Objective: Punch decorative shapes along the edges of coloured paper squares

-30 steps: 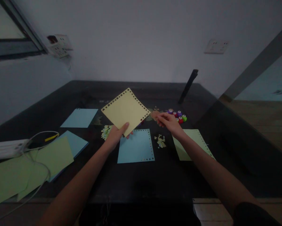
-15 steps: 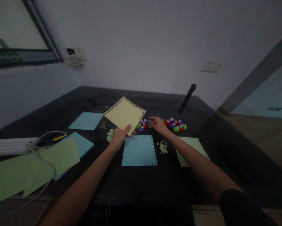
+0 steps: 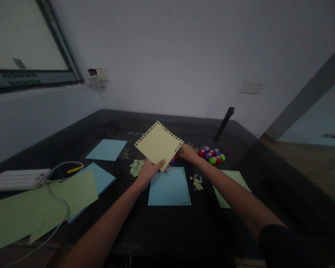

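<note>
1. While the left hand [image 3: 148, 172] stays clamped on the near corner of the yellow sheet [image 3: 156, 144], thumb on top, the right hand [image 3: 189, 152] has come in from apart, half a second ago, to the sheet's right corner; its fingers are partly hidden there, so I cannot tell whether they are together, apart or gripping.
2. For the work in hand, I judge that this brings both hands to one piece of paper; the sheet is held up off the tabletop [image 3: 161, 230], tilted, beyond the punched blue sheet [image 3: 167, 190], with small holes along its far edges and part of the right near edge.
3. As for containers, the loose cut-outs lie straight on the tabletop; a larger heap [image 3: 135, 168] sits just beside the left hand, a smaller heap [image 3: 196, 182] right of the blue sheet; a white case [image 3: 19, 180] at far left has a cord near it, its inside not visible.
4. Coloured punches [image 3: 211, 155], as they seem to be, stand clustered right of the right hand; others are mostly hidden behind the yellow sheet and that hand.
</note>
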Demonstrator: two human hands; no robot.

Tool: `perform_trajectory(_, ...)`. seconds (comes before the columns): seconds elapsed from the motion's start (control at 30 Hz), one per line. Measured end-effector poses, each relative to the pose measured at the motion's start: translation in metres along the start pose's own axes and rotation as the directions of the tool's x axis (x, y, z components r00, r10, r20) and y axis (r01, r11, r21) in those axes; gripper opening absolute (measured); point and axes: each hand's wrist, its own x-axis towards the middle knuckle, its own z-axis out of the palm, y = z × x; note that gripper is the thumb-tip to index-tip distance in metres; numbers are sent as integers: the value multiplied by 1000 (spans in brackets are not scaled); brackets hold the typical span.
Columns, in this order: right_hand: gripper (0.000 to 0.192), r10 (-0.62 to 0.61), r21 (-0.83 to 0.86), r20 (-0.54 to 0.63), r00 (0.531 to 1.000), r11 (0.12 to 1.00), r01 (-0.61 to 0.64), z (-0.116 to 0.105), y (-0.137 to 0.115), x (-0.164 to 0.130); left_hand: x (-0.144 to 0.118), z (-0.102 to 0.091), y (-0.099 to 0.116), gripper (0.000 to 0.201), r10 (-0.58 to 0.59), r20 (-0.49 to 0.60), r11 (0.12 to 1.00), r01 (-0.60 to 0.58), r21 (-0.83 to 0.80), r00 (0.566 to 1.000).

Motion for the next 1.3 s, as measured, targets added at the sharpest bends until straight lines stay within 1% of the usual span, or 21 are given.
perform_trajectory(0.07, 27, 55, 94, -67, 996, 994, -48, -4, 1, -8, -1, 2, -2, 33, -1, 32, 1000, 0, 22, 999)
perform_trajectory(0.13, 23, 102, 230, -125, 987, 971, -71, -9, 3, -22, -1, 4, -5, 33, 0, 58, 999, -2, 32, 998)
perform_trajectory(0.2, 25, 130, 414, -138, 982, 908, -62, -16, 4, -41, -3, 8, -7, 31, -2, 75, 999, -1, 37, 997)
perform_trajectory(0.23, 29, 146, 517, -110, 983, 853, -69, -20, 4, -53, -4, 10, -8, 31, -4, 81, 999, 0, 38, 997)
perform_trajectory(0.3, 37, 141, 683, -7, 990, 724, -98, -27, 2, -80, -8, 16, -8, 32, -10, 93, 999, 7, 32, 996)
perform_trajectory(0.4, 43, 155, 836, 101, 983, 521, -169, -38, -4, -122, -18, 29, -5, 35, -30, 103, 1000, 30, 1, 994)
perform_trajectory(0.47, 46, 190, 902, 148, 971, 377, -211, -43, -6, -143, -24, 40, -3, 36, -48, 105, 998, 52, -29, 993)
perform_trajectory(0.53, 45, 230, 940, 182, 956, 245, -238, -46, -7, -157, -28, 53, -2, 36, -65, 111, 996, 72, -60, 992)
perform_trajectory(0.6, 41, 243, 961, 208, 948, 132, -244, -47, -5, -164, -30, 65, -3, 36, -83, 121, 992, 94, -83, 989)
perform_trajectory(0.67, 37, 225, 969, 230, 947, 42, -245, -46, -2, -166, -31, 75, -4, 36, -101, 118, 990, 112, -84, 988)
perform_trajectory(0.73, 36, 213, 968, 251, 944, -22, -252, -46, 1, -167, -32, 80, -5, 35, -123, 107, 990, 130, -56, 987)
perform_trajectory(0.83, 36, 240, 958, 285, 928, -84, -273, -44, 3, -168, -32, 80, -7, 34, -152, 112, 988, 150, 22, 982)
perform_trajectory(0.93, 38, 282, 954, 300, 911, -107, -281, -40, 1, -169, -33, 76, -7, 32, -153, 151, 986, 141, 84, 977)
perform_trajectory(1.1, 38, 319, 949, 313, 894, -81, -303, -32, -4, -170, -34, 75, -4, 28, -176, 158, 982, 163, 93, 972)
perform_trajectory(1.3, 34, 348, 964, 257, 902, -31, -263, -29, -9, -171, -35, 77, -5, 24, -191, 170, 979, 175, 105, 967)
